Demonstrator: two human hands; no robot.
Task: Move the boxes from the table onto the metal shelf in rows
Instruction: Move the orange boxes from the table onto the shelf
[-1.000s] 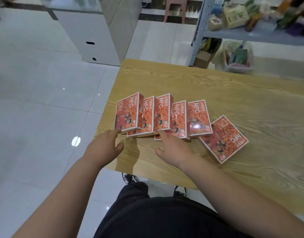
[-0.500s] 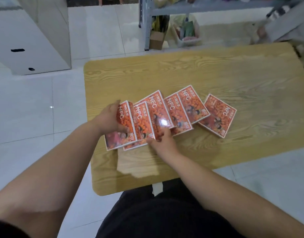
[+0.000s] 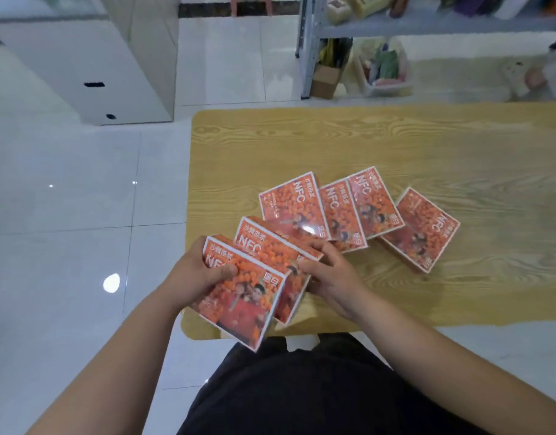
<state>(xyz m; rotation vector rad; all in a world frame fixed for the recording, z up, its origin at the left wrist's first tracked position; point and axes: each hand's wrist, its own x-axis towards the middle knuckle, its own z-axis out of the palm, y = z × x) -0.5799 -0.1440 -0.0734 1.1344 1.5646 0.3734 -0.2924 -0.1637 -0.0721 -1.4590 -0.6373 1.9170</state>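
Several flat orange boxes marked NFC are in view. Two boxes are lifted together over the near left corner of the wooden table (image 3: 395,146): the front box (image 3: 248,296) and a second box (image 3: 270,246) behind it. My left hand (image 3: 198,274) grips the front box at its left edge, thumb across its face. My right hand (image 3: 330,274) holds the right ends of the pair with curled fingers. Three overlapping boxes (image 3: 333,208) lie on the table beyond, and one more box (image 3: 422,229) lies to their right. The metal shelf (image 3: 427,22) stands at the back.
A white cabinet (image 3: 91,67) stands on the tiled floor at the left rear. Under the shelf sit a cardboard box (image 3: 325,81) and a clear bin of items (image 3: 386,70). The shelf board carries assorted goods. Open floor lies left of the table.
My hands went from touching the row's near edges to holding the two leftmost boxes, which are lifted off the table toward me. The camera has shifted.
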